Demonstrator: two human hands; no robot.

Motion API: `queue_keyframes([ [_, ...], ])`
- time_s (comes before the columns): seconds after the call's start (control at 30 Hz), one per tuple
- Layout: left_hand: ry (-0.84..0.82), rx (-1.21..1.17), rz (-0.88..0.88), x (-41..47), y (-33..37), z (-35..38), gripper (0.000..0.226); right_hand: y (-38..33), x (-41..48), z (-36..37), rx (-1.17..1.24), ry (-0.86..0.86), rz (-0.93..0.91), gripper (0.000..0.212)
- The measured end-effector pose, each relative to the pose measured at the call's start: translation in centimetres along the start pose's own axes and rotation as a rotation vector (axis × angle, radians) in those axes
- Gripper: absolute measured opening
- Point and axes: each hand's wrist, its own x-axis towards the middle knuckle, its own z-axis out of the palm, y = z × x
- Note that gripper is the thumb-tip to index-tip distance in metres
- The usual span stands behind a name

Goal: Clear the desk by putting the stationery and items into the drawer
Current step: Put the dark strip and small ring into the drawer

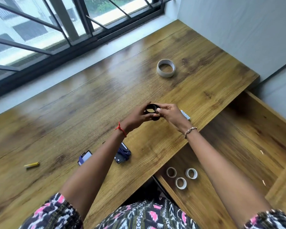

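One black tape roll (151, 110) is held just above the counter (89, 104), the left hand (137, 117) and right hand (170, 114) both curled round its rim. It looks light, stiff and smooth; a one-handed pinch across the ring should carry it.

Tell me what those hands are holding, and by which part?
A black tape roll. The left hand grips its outer rim on one side, and the right hand pinches the rim on the other.

Daylight enters a dark-framed barred window (40, 30) beside a pale wall (238, 22) and white sill (106, 50)
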Motion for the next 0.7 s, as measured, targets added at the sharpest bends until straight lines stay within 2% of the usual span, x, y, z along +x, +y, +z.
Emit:
queue_keyframes([
  [0.17, -0.149, -0.256, -0.144, -0.2, -0.1, 1.3, 0.073, 0.6, -1.0, -0.9, 0.24, -0.027, 0.023, 0.032],
  [0.3, -0.341, -0.495, -0.175, -0.2, -0.9, 2.0, 0.051, 1.7, -1.9, -1.9, 0.348, 0.041, 0.048, 0.035],
  [0.37, -0.349, -0.54, -0.206, 0.0, -0.9, 3.2, 0.056, 2.4, -2.7, -2.6, 0.414, 0.067, 0.054, 0.034],
  [0.43, -0.332, -0.439, -0.236, 0.1, -1.0, 4.3, 0.085, 3.0, -3.7, -3.5, 0.478, 0.087, 0.068, 0.041],
  [0.5, -0.37, -0.216, -0.203, 0.2, -1.1, 5.9, 0.093, 3.7, -5.0, -4.7, 0.499, 0.081, 0.087, 0.054],
  [0.57, -0.408, -0.052, -0.16, 0.4, -1.8, 7.4, 0.084, 4.5, -6.5, -6.0, 0.462, 0.061, 0.123, 0.043],
  [0.63, -0.47, -0.01, -0.127, 0.3, -1.6, 8.9, 0.058, 5.4, -8.2, -7.3, 0.393, 0.074, 0.161, 0.03],
  [0.7, -0.511, 0.037, -0.074, 0.3, -1.2, 10.4, 0.052, 6.2, -9.7, -8.7, 0.33, 0.102, 0.189, 0.03],
])
